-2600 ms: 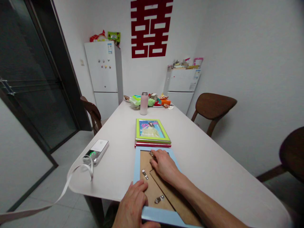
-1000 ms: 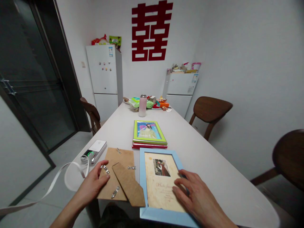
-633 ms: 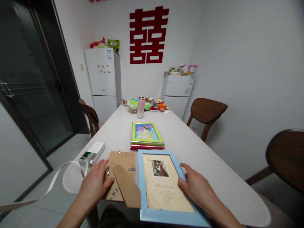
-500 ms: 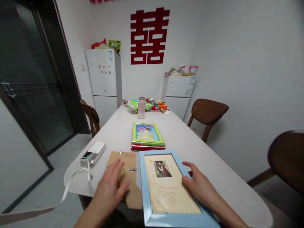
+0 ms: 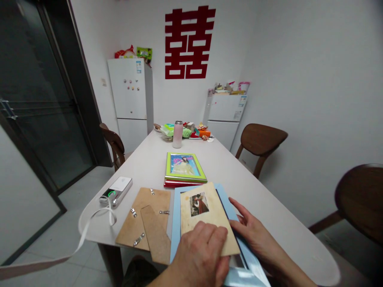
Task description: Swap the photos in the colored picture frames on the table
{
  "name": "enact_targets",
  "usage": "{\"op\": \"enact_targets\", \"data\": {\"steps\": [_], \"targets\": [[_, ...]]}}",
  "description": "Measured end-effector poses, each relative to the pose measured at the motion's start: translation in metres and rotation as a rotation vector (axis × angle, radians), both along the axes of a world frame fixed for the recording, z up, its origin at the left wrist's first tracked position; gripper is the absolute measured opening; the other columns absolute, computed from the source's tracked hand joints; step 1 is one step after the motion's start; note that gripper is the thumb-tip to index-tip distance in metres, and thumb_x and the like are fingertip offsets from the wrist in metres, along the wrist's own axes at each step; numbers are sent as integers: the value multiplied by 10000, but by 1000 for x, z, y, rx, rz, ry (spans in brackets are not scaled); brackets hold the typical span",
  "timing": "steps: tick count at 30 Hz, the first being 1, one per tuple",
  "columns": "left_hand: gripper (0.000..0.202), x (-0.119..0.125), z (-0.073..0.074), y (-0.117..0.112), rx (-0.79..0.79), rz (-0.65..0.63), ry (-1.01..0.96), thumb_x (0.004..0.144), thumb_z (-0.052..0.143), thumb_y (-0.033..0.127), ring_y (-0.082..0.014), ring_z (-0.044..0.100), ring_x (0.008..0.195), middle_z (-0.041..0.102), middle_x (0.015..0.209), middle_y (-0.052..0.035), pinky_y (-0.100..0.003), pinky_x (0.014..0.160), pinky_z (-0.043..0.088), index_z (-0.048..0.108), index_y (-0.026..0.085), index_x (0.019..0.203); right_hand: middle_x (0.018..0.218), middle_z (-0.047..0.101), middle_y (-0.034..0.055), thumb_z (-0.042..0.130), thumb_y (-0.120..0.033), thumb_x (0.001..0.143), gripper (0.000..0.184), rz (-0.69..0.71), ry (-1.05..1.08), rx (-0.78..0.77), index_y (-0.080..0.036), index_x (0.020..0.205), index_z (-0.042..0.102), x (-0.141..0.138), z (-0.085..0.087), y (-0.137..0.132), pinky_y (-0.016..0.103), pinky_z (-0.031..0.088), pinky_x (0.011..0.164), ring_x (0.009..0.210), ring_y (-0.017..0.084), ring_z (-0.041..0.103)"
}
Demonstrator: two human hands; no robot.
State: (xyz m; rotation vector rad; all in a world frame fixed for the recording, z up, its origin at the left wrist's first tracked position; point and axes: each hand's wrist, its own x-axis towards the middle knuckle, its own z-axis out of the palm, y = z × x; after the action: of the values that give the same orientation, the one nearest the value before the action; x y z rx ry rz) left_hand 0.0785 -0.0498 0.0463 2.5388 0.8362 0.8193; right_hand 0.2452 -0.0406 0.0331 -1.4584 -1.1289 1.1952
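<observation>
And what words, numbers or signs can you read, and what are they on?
"囍": the big red sign on the wall.
Stickers on the tall fridge and short fridge: too small to read.
Green bag: too small.
Photo paper: no words show; the left hand covers its lower part.

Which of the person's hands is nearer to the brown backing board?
Left: the left hand holds the printed insert sheet, right of the backing board; the right hand is farther off, at the right edge of the blue picture frame.
</observation>
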Motion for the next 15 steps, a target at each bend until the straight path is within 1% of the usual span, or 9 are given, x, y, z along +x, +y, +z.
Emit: {"op": "enact_targets", "data": {"steps": [2, 4, 5, 6, 8, 10, 11, 13, 15], "targets": [[389, -15, 5, 2, -20, 115, -141, 697, 438, 117, -203, 514, 801, 553, 892, -74, -331, 695, 457, 418, 162, 1083, 725, 593, 24, 428, -334, 708, 665, -28, -208, 27, -127, 1289, 180, 7, -10, 5, 280, 454, 601, 632, 167, 584], [422, -35, 8, 6, -94, 276, -276, 724, 432, 138, -169, 534, 738, 552, 868, -49, -284, 661, 461, 364, 178, 1138, 670, 569, 7, 419, -336, 706, 619, -75, -452, 50, -112, 1263, 268, 13, -19, 9, 273, 438, 590, 608, 163, 564], [432, -46, 8, 7, -140, 357, -319, 736, 437, 159, -162, 543, 727, 556, 880, -44, -270, 644, 463, 342, 185, 1157, 672, 570, 9, 418, -338, 702, 599, -95, -561, 54, -110, 1246, 311, 16, -23, 11, 275, 431, 596, 605, 164, 559], [432, -56, 7, 8, -184, 428, -340, 746, 443, 185, -165, 552, 744, 560, 911, -45, -265, 640, 464, 333, 190, 1164, 697, 580, 19, 417, -341, 699, 581, -108, -651, 53, -110, 1227, 351, 18, -26, 12, 281, 427, 611, 613, 167, 559], [409, -75, 1, 9, -235, 528, -336, 757, 446, 227, -194, 550, 862, 552, 1015, -60, -284, 703, 458, 351, 185, 1153, 779, 605, 50, 409, -343, 697, 548, -123, -783, 47, -108, 1192, 413, 20, -31, 14, 294, 421, 650, 646, 177, 566], [367, -90, -10, 8, -244, 580, -286, 760, 442, 248, -220, 514, 974, 535, 1084, -73, -317, 800, 424, 396, 171, 1117, 840, 615, 77, 399, -341, 699, 526, -139, -883, 50, -100, 1163, 452, 20, -34, 14, 309, 419, 681, 689, 193, 572], [349, -95, -17, 8, -243, 591, -249, 762, 441, 259, -226, 506, 994, 539, 1088, -78, -328, 828, 410, 418, 166, 1097, 849, 618, 84, 394, -341, 701, 518, -145, -926, 59, -95, 1152, 465, 19, -35, 14, 316, 420, 690, 707, 200, 572], [335, -102, -30, 7, -230, 589, -158, 767, 438, 288, -228, 515, 988, 558, 1065, -88, -337, 837, 409, 439, 161, 1078, 852, 618, 92, 386, -345, 706, 504, -145, -1000, 85, -91, 1131, 486, 17, -37, 14, 326, 423, 697, 732, 211, 569], [347, -106, -39, 6, -189, 568, -63, 772, 436, 313, -226, 530, 965, 569, 1052, -96, -336, 821, 424, 439, 165, 1086, 849, 610, 91, 374, -343, 716, 480, -131, -1068, 100, -99, 1109, 504, 16, -40, 14, 332, 424, 692, 728, 212, 565]]}}
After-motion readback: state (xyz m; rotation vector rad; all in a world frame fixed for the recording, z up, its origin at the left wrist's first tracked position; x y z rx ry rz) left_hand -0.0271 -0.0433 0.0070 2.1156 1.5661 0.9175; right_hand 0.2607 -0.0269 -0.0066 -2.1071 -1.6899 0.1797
